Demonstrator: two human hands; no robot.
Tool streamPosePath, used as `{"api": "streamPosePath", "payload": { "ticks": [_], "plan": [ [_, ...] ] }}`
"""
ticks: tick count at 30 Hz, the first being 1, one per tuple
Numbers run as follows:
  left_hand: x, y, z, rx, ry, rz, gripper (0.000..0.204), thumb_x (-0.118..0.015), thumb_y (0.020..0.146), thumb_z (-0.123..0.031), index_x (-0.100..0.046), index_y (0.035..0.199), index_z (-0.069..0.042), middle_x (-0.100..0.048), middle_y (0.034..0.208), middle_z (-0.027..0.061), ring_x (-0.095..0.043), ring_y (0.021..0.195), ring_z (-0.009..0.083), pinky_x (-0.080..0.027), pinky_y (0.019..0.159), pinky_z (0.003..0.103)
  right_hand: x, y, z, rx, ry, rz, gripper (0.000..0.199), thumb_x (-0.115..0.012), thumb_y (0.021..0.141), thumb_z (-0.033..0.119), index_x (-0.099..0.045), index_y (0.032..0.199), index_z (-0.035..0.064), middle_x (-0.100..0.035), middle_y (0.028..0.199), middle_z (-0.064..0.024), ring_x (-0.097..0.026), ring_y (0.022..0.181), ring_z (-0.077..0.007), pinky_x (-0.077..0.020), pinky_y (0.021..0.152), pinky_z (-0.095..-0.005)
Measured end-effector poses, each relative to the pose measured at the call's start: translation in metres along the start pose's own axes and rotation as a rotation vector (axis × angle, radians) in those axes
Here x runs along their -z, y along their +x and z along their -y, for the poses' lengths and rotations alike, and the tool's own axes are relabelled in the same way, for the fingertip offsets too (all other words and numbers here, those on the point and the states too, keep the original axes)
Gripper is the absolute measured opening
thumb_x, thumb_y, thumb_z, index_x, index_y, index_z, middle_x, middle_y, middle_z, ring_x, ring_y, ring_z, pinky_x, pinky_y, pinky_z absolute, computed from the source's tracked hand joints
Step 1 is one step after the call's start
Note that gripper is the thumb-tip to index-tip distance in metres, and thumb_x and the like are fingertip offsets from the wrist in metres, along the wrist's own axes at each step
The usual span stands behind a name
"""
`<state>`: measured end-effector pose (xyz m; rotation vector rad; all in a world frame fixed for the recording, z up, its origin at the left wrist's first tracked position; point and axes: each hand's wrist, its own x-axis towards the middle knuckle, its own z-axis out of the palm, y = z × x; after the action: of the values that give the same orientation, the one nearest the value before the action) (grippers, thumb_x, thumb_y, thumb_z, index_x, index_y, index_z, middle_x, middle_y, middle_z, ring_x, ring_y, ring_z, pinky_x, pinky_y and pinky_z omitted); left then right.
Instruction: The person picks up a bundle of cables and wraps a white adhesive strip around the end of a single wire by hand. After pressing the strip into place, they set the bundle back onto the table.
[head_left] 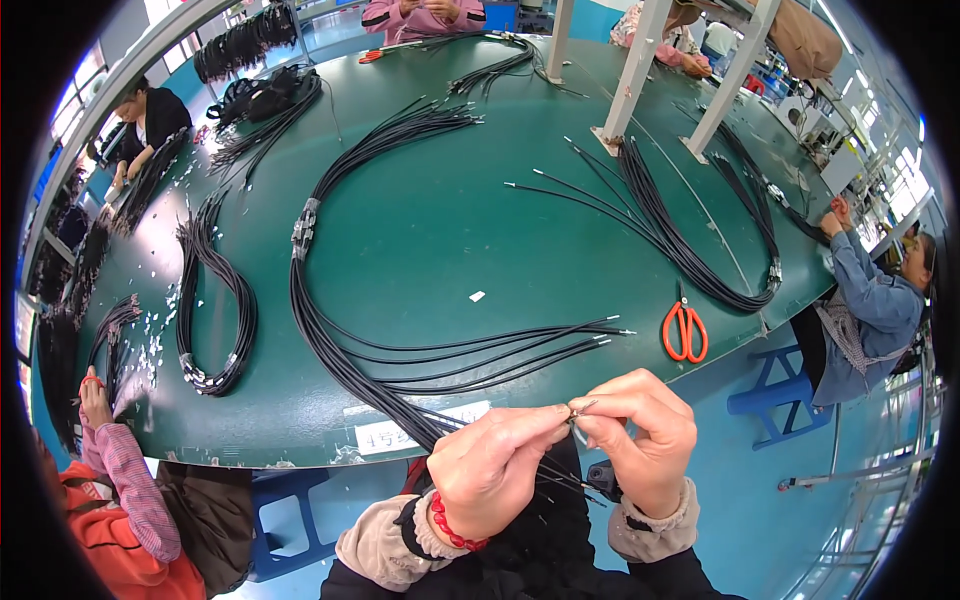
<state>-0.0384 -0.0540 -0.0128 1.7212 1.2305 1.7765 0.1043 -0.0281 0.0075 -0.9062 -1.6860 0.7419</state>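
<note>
My left hand (pixel 500 462), with a red beaded bracelet at its wrist, is closed in a pinch at the near table edge. My right hand (pixel 648 440) pinches from the other side, and the fingertips of both meet at a thin, light-coloured cable end (pixel 578 412). A long bundle of black cables (pixel 338 358) curves over the table and passes beneath my left hand. Several of its cables fan out to the right, with pale tips. More cable ends hang below my hands, partly hidden by them.
Orange-handled scissors (pixel 684 332) lie right of my hands on the green table (pixel 450 230). More black cable bundles (pixel 215 290) lie left, and others (pixel 690 250) right, near white posts (pixel 630 90). White scraps are scattered at left. Co-workers sit around; a blue stool (pixel 775 395) stands at right.
</note>
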Motion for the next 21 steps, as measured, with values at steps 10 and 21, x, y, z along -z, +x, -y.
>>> {"api": "streamPosePath", "payload": {
  "ticks": [10, 21],
  "plan": [
    [-0.005, 0.000, -0.003, 0.301, -0.438, 0.151, 0.016, -0.063, 0.075, 0.014, -0.061, 0.090, 0.007, -0.063, 0.080, 0.0159, -0.065, 0.065, 0.0196, -0.053, 0.056, 0.025, 0.020, 0.003, -0.009, -0.043, 0.105, 0.084, 0.012, -0.073, 0.071, -0.001, -0.066, 0.080, -0.0003, -0.061, 0.077, -0.0092, -0.057, 0.065, -0.0120, -0.0447, 0.055, -0.0215],
    [0.000, 0.002, -0.010, 0.139, -0.184, 0.102, 0.017, -0.070, 0.071, 0.009, -0.062, 0.084, 0.003, -0.064, 0.079, 0.0114, -0.064, 0.067, 0.0170, -0.051, 0.059, 0.025, 0.014, 0.006, 0.007, -0.023, 0.121, 0.087, 0.010, -0.074, 0.071, 0.002, -0.066, 0.078, -0.0001, -0.061, 0.078, -0.0094, -0.057, 0.064, -0.0118, -0.0431, 0.053, -0.0214]
  ]
}}
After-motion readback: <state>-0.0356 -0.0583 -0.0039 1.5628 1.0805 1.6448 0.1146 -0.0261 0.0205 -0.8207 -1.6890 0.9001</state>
